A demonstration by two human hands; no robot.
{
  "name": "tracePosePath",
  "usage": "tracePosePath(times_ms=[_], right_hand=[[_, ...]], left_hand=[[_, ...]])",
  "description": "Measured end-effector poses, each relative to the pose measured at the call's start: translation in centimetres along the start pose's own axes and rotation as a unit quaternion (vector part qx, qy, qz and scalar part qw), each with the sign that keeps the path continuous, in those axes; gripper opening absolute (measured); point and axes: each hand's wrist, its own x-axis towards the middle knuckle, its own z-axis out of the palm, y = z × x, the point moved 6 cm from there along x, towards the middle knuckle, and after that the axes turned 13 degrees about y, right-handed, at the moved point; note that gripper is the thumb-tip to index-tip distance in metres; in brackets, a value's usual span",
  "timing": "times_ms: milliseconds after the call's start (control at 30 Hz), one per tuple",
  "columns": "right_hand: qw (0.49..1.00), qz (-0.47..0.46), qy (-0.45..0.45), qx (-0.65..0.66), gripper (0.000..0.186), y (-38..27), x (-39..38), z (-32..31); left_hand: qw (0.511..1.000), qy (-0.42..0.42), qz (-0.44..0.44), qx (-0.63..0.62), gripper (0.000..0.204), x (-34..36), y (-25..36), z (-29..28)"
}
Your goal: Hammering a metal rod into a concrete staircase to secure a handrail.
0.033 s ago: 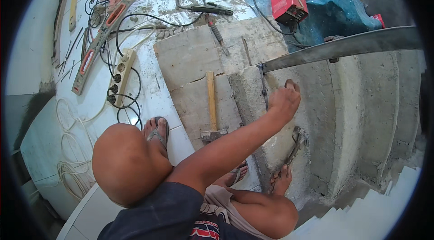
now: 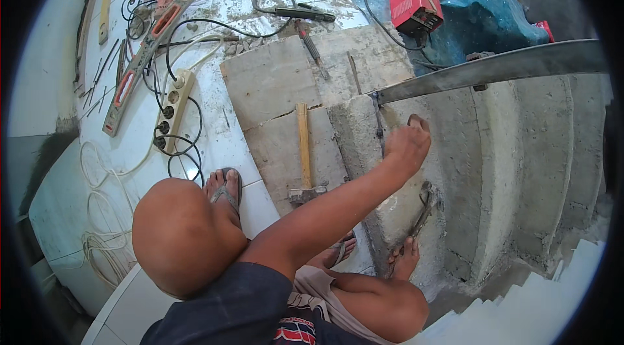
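Left hand (image 2: 408,143) over concrete step (image 2: 402,207), hammer (image 2: 303,143) and metal bar (image 2: 520,61) nearby

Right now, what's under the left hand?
A rough concrete step shows around the left hand. The patch directly beneath is covered; whether the hand touches it, I can't tell.

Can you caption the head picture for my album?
Bare left hand over rough grey concrete steps, a metal hammer with wooden handle nearby.
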Motion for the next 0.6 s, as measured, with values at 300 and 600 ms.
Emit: tracePosePath(times_ms=[300,600], right_hand=[[0.999,0.029,-0.003,0.03,0.021,-0.1,-0.4,-0.2],[0.997,0.05,-0.04,0.054,0.021,0.5,0.6,-0.3]], left_hand=[[1.0,-0.025,0.014,0.008,0.021,1.0,-2.5,1.3],[0.986,0.001,0.119,0.118,0.015,0.2,-1.7,1.4]])
